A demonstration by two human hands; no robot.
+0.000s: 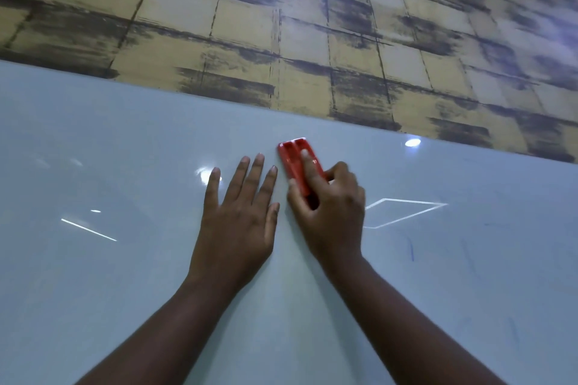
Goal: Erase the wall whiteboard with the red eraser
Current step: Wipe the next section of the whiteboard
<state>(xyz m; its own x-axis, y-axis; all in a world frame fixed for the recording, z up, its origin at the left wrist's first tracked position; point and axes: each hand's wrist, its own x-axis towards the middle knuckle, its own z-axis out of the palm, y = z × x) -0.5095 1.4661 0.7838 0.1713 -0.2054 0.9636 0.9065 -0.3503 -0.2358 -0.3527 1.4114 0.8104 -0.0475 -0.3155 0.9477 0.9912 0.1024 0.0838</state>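
The glossy whiteboard (125, 141) fills the lower part of the view. Near its top edge, my right hand (331, 212) grips the red eraser (295, 159) and holds it flat against the board, index finger lying along its back. My left hand (240, 212) rests flat on the board just left of the eraser, fingers straight and spread. Faint blue marker strokes (412, 251) remain on the board at the right.
Above the board's top edge runs a wall (281, 25) with yellow and black tile-pattern paper. Light reflections (413, 143) and bright reflected lines show on the board's shiny surface.
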